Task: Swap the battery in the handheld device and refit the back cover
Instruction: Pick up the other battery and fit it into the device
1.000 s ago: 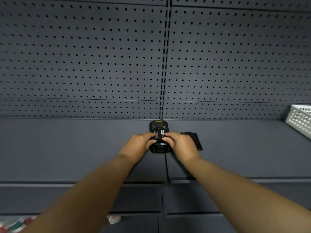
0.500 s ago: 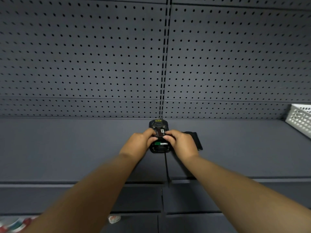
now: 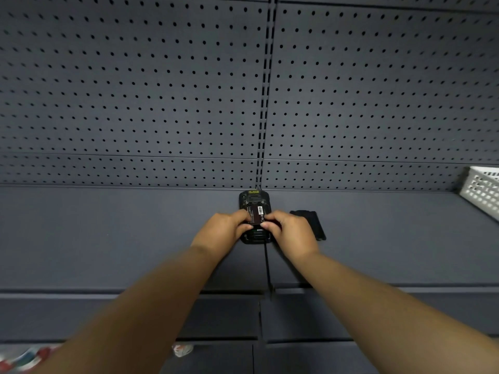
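A black handheld device (image 3: 253, 197) lies face down on the grey shelf (image 3: 108, 238), its back open, near the pegboard wall. A dark battery (image 3: 256, 214) with a white barcode label sits tilted over the open compartment. My left hand (image 3: 222, 232) pinches the battery's left edge and my right hand (image 3: 290, 233) pinches its right edge. The lower part of the compartment (image 3: 256, 234) shows below the battery. The black back cover (image 3: 310, 222) lies flat on the shelf just right of my right hand.
A white perforated basket (image 3: 482, 190) stands at the shelf's far right. A grey pegboard wall (image 3: 162, 103) rises behind the device. Lower shelves (image 3: 216, 319) step down toward me, with colourful packaging (image 3: 182, 349) at the bottom left.
Both hands have shifted the battery slightly away from me over the compartment, and more of its label now shows. The device and cover have stayed put.
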### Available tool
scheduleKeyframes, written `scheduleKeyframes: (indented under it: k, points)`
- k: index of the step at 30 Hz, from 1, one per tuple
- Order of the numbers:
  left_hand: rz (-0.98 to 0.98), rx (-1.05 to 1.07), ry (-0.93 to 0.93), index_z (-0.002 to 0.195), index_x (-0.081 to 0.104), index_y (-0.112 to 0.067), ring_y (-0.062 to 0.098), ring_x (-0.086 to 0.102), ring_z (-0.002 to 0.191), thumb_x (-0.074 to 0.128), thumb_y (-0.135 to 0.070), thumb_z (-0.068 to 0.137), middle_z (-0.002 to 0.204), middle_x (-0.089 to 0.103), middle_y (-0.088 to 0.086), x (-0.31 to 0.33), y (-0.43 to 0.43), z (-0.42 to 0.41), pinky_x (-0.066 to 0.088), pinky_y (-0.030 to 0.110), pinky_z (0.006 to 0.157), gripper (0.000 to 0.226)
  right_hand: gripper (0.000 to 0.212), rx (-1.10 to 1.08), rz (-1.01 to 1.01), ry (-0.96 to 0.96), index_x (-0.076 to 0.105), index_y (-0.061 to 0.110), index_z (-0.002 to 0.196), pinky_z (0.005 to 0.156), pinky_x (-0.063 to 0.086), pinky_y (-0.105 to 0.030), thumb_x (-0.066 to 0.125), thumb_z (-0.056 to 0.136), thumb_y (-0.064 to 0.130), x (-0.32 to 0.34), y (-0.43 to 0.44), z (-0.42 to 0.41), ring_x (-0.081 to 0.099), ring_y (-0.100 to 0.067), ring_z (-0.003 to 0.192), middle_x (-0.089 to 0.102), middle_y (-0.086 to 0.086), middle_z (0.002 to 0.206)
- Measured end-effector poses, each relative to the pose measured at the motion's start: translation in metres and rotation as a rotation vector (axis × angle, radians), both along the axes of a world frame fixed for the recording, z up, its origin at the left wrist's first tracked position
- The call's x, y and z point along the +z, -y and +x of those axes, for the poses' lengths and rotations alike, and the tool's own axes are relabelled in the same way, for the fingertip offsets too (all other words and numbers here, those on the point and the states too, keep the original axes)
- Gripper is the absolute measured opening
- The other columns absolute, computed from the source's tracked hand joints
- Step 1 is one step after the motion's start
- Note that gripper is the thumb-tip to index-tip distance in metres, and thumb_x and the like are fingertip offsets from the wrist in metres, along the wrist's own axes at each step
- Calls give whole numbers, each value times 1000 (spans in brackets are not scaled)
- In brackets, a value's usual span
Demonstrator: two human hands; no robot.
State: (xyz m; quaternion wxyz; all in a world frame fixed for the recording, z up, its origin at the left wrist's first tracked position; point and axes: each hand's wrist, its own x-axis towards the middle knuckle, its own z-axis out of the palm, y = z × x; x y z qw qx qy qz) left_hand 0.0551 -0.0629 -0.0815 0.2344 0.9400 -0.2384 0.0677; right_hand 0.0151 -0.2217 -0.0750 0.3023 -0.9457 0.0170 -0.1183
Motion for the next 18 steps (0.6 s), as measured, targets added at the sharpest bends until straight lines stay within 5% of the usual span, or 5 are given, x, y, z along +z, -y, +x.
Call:
scheduleKeyframes:
  k: [18]
  points:
    - [114,-83,-11,97,64,-2,31,61,97,46,-29,96,104,67,18,6,-2,1,43,32,83,33,44,118,-303,-47,70,3,104,85,45,-32,39,99,34,8,0,1,61,-28,98,65,-15,108]
